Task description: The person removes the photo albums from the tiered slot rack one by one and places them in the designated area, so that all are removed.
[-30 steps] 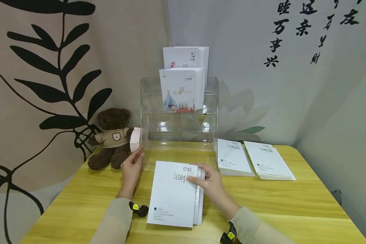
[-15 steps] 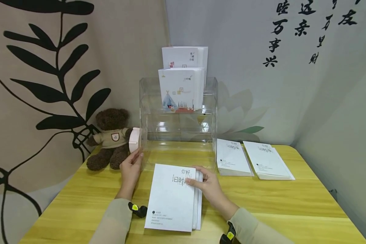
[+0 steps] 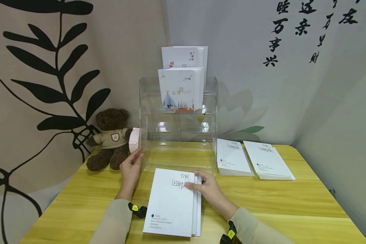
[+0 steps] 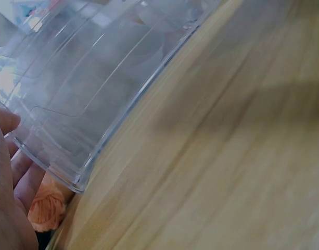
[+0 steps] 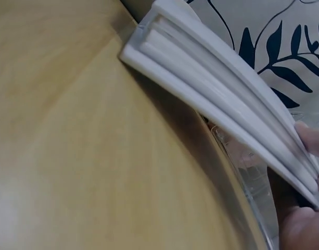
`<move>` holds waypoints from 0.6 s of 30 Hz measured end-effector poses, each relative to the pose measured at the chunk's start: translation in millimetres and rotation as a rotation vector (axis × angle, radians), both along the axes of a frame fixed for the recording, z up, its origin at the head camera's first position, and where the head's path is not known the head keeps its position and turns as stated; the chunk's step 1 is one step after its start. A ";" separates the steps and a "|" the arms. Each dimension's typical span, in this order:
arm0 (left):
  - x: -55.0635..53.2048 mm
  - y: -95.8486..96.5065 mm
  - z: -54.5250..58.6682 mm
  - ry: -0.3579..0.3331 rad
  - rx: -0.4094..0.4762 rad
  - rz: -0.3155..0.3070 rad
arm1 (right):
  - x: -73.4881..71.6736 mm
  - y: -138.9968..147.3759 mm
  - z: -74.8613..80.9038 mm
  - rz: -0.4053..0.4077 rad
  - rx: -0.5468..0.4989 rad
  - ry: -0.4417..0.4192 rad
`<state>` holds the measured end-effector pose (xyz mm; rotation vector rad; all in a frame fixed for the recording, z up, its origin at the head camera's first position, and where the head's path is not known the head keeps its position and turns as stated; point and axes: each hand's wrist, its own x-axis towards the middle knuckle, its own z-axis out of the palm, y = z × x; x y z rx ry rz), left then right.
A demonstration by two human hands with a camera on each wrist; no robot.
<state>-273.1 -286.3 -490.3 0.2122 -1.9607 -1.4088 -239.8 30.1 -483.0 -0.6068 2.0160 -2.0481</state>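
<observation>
My right hand [image 3: 211,189] grips a small stack of white booklets [image 3: 170,203] by its upper right edge, thumb on the front cover. Black Chinese print marks that cover. In the right wrist view the layered edges of the booklets [image 5: 221,88] show, tilted over the table. My left hand [image 3: 132,169] pinches the lower left side of a clear plastic display rack [image 3: 178,132]. Seen from the left wrist, the thumb lies inside the rack's side panel [image 4: 60,174] and the fingers outside it. White illustrated booklets [image 3: 180,91] stand in the rack's upper tiers.
Two more stacks of white booklets, a nearer one [image 3: 233,157] and a farther right one [image 3: 266,159], lie right of the rack on the wooden table [image 3: 277,200]. A brown teddy bear [image 3: 111,139] sits at left beside a pale pink object [image 3: 134,139].
My right hand has drawn the stack of booklets slightly down toward the near side of the table. The left hand stays at the rack's side.
</observation>
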 end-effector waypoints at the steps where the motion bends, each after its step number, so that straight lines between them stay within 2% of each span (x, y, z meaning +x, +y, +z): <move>1: 0.2 0.1 0.1 -0.002 -0.001 0.001 | -0.5 0.0 -1.0 -0.001 0.004 0.002; 7: 1.3 0.7 0.3 -0.003 0.003 -0.014 | -4.4 0.2 -5.9 0.019 0.010 -0.005; 18: 1.5 0.9 -1.4 -0.020 0.011 -0.016 | -12.5 3.5 -17.2 0.075 0.049 -0.095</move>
